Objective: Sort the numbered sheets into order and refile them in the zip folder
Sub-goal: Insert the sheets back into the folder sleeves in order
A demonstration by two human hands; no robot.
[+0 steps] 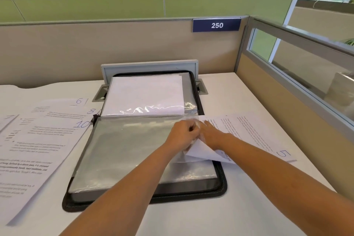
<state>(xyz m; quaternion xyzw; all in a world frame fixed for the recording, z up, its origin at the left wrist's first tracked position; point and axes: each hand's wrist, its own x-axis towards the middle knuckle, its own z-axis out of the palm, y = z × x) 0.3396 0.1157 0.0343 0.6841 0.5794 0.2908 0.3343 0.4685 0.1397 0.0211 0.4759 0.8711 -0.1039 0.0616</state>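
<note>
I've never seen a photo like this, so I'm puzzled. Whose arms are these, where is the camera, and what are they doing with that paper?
The camera sits on a person's head, so you see their own two arms reaching forward. An open zip folder lies on the white desk. The left hand pinches the edge of a clear sleeve inside it. The right hand seems to hold the sheet marked 5 at that sleeve. More numbered sheets wait on the left.
</note>
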